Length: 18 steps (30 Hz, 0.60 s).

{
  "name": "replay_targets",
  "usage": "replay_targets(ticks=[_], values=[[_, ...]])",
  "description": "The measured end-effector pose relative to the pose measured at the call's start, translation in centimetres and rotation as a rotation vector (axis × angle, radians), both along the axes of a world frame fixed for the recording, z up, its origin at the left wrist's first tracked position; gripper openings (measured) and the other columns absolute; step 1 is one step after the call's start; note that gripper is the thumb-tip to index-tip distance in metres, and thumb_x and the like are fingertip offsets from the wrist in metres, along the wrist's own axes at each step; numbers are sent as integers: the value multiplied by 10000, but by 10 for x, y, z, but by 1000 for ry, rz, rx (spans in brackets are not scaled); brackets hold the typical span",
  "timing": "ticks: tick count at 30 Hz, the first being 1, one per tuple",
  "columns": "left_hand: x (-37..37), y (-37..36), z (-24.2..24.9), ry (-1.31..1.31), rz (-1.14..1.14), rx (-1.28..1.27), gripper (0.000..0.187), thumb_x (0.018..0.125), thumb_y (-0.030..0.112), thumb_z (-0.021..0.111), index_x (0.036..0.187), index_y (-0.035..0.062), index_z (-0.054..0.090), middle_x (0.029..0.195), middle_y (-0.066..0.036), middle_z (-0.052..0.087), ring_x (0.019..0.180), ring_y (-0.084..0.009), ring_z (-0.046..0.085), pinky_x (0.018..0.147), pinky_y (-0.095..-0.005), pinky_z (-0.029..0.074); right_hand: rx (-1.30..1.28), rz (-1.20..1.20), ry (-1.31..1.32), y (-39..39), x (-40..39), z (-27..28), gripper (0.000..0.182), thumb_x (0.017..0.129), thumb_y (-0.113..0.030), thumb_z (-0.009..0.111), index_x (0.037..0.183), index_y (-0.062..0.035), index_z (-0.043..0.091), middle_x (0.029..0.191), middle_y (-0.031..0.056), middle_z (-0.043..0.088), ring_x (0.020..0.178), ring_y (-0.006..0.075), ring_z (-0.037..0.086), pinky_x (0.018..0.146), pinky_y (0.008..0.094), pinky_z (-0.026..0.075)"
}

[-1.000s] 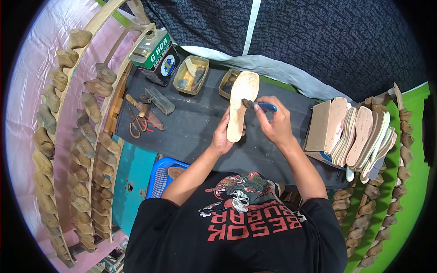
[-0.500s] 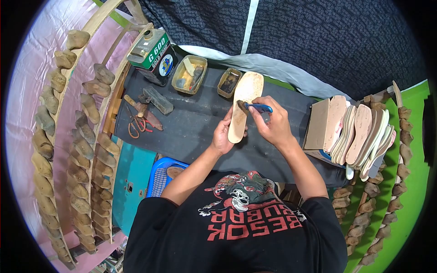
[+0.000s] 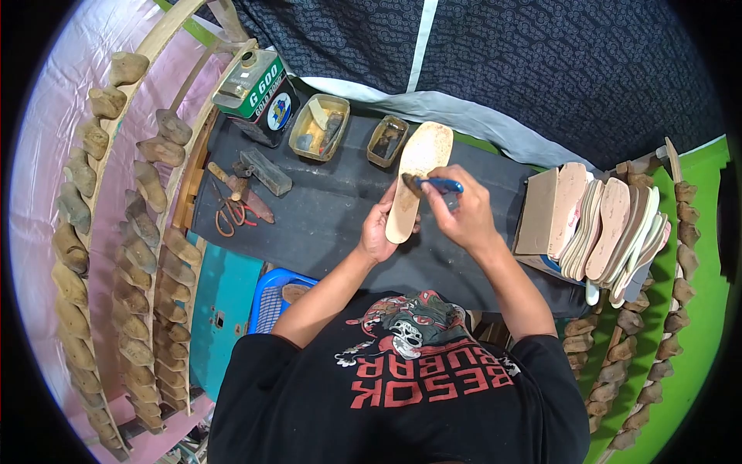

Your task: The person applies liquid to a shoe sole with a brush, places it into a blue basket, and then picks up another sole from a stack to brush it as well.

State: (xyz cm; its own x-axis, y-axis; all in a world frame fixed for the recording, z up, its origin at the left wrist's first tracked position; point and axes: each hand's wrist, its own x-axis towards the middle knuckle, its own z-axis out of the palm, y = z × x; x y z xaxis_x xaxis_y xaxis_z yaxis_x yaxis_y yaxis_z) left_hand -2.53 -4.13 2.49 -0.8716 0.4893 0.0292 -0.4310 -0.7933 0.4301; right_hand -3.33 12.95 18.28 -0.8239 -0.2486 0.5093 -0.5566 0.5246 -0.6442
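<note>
A pale, sole-shaped insole (image 3: 427,148) is held upright over the dark table, its wide end away from me. My left hand (image 3: 379,234) grips its narrow lower end from the left, with fingers partly hidden behind it. In my right hand (image 3: 467,213) is a blue-handled brush (image 3: 443,185), pinched between thumb and fingers. The brush's brown bristles touch the insole's face near its middle. Just left of the insole's top sits a small container (image 3: 387,141) with dark contents.
A glue can (image 3: 261,97) and a tray of tools (image 3: 320,127) stand at the back left, near red-handled pliers (image 3: 236,213). Stacked insoles (image 3: 599,232) fill a box on the right. A blue basket (image 3: 267,298) is below the table's front edge. Racks of shoe lasts flank both sides.
The brush and my right hand have shifted very slightly on the insole. My left hand keeps its hold. The view has moved a little.
</note>
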Motion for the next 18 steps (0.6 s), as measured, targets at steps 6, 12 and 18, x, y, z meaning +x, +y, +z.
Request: replay_targets(ticks=[6,12,18], values=[[7,7,5,-43,1,-37,671,1010,329,387,1656,209,247,1383,-67,592,1039,-235,653,838,-421,564,4,-41,29,5,-5,-1,158,884,-20,735,1018,23,663,907,160,696,787,311,705,705,381,550],[9,8,8,-116,56,-78,676,1017,319,380,1664,191,229,1404,-69,579,1023,-230,658,824,-420,583,10,52,-38,3,13,-7,165,887,-27,720,1019,32,641,925,180,680,806,359,697,729,414,550],[6,11,8,-94,29,-55,693,1011,320,394,1668,185,219,1383,-66,585,1011,-223,654,803,-414,578,1,-34,-16,11,8,-6,157,881,-11,732,1021,14,667,902,160,697,778,311,706,704,373,545]])
